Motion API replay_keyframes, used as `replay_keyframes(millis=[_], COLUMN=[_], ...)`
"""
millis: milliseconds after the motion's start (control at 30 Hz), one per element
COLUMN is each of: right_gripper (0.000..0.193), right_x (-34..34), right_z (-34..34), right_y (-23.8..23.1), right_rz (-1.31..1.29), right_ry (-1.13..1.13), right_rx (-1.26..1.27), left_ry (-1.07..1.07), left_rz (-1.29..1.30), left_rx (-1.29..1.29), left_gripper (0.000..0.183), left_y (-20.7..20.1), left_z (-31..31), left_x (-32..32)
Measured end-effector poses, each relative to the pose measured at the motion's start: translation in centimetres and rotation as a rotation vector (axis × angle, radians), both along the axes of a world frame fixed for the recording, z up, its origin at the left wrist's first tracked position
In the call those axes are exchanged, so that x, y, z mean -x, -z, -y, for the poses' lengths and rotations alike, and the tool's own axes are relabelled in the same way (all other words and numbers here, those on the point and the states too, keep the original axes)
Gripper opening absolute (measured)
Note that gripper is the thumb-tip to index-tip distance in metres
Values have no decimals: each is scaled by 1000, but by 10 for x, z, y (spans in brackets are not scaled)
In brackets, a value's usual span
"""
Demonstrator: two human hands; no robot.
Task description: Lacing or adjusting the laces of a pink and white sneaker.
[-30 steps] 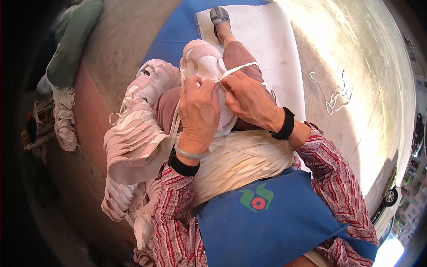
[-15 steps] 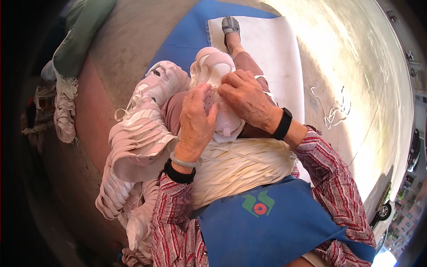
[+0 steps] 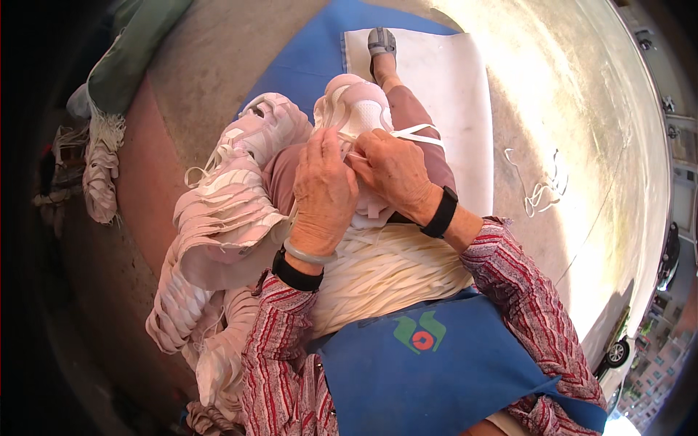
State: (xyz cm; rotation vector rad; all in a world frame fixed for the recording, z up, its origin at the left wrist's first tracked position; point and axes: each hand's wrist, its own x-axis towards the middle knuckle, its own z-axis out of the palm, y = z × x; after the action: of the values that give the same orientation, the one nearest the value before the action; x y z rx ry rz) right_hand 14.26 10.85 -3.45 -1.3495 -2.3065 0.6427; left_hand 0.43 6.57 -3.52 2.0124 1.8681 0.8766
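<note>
A pale pink and white shoe upper [image 3: 354,103] lies across my lap, partly hidden under both hands. My left hand [image 3: 321,190] rests along its left side with fingers together, holding it. My right hand [image 3: 398,173] is closed at the middle of the upper, thumb and finger pinched close to the left fingertips. What shows at the pinch looks like a thin bit of white lace. A loose white shoelace [image 3: 418,135] stretches from beside the right hand over my right leg.
A stack of similar shoe uppers [image 3: 233,196] hangs over my left leg. A thick bundle of cream laces [image 3: 392,269] covers my lap above the blue apron [image 3: 429,370]. Loose laces [image 3: 539,190] lie on the floor at right. White sheeting [image 3: 465,102] spreads under my right foot.
My left fingers have straightened and closed together over the upper. My right hand has moved slightly down and left, and the white lace now shows across my right leg.
</note>
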Motion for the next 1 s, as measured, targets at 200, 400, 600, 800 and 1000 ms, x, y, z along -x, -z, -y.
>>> replay_keyframes(millis=[200, 400, 600, 800, 1000], right_gripper=[14, 15, 18, 12, 14], right_x=[1, 2, 11, 10, -35], right_z=[-1, 0, 1, -9, 9], right_y=[12, 13, 16, 8, -67], right_rz=[77, 9, 67, 253, -254], right_ry=[-9, 9, 21, -132, -325], right_rx=[-159, -215, -237, -217, 600], left_ry=[76, 176, 214, 71, -48], left_rz=[127, 183, 232, 359, 192], left_rx=[100, 111, 90, 107, 47], left_gripper=[48, 41, 38, 31, 21], left_y=[11, 17, 22, 5, -26], left_z=[-10, -18, -17, -9, 15], left_x=[17, 29, 33, 20, 21])
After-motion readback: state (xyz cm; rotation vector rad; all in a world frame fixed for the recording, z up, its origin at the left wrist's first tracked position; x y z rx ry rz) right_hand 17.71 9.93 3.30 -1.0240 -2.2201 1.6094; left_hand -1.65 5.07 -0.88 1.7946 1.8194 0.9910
